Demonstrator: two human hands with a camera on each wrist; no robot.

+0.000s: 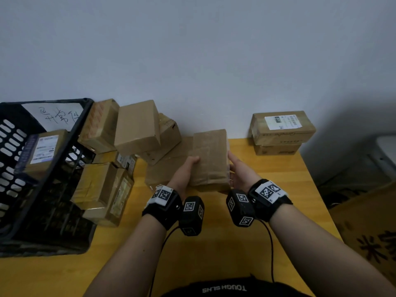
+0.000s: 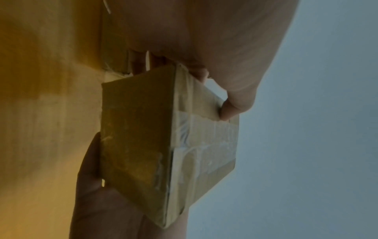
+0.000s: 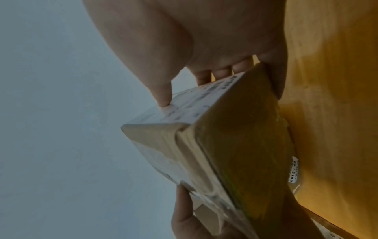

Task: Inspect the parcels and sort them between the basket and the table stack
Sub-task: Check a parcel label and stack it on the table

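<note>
A small brown cardboard parcel (image 1: 209, 157) is held above the table between both hands. My left hand (image 1: 186, 170) grips its left edge, thumb on top. My right hand (image 1: 240, 170) grips its right side. In the left wrist view the parcel (image 2: 143, 145) shows taped seams, with my thumb (image 2: 235, 106) on its top face. In the right wrist view the parcel (image 3: 225, 153) has a white label under my thumb (image 3: 161, 93). A black plastic basket (image 1: 64, 159) stands at the left with a labelled parcel (image 1: 42, 151) inside. Two stacked boxes (image 1: 280, 131) sit at the back right.
A pile of several brown parcels (image 1: 137, 129) leans between the basket and the wall; more parcels (image 1: 105, 191) lie beside the basket. A flat envelope (image 1: 169, 166) lies under the held parcel. The yellow table (image 1: 214, 249) ends at the right, where a printed carton (image 1: 372, 239) stands below.
</note>
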